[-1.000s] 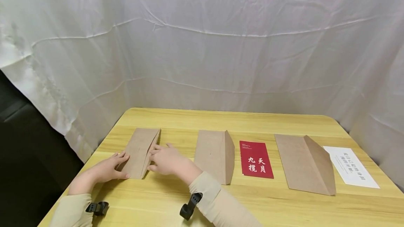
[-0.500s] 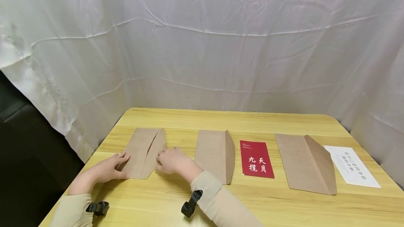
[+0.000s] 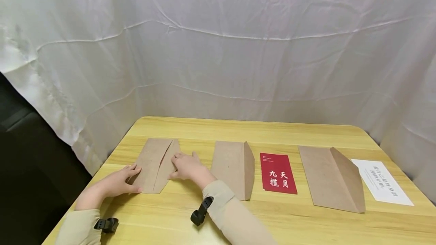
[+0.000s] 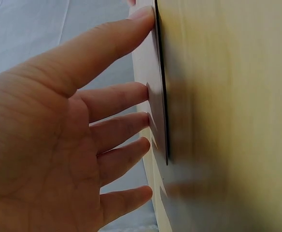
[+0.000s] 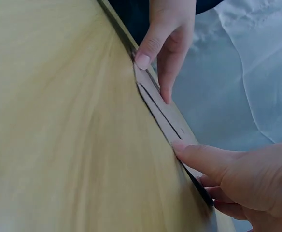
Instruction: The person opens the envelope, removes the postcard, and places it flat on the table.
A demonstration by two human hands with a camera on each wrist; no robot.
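Note:
A brown paper envelope [image 3: 150, 165] lies at the table's left, its flap [image 3: 167, 165] unfolded to the right with a dark slit showing along the opening. My left hand [image 3: 119, 182] rests at its left edge; in the left wrist view, the thumb [image 4: 142, 17] presses the paper and the other fingers stretch out along it. At the flap's right edge, my right hand [image 3: 187, 167] pinches the flap. The right wrist view has the thumb [image 5: 187, 149] on top of the flap and the other fingers curled at its edge.
To the right lie a second brown envelope [image 3: 227, 169] with a raised flap, a red card [image 3: 277, 169] with white characters, a third brown envelope [image 3: 327, 177] and a white card [image 3: 378, 180] partly under its flap. A pale curtain [image 3: 218, 59] hangs behind the wooden table [image 3: 238, 226].
The left envelope's flap has swung open to the right and flattened. My right hand moved right with it, then slightly farther up its edge. The left hand has stayed in place.

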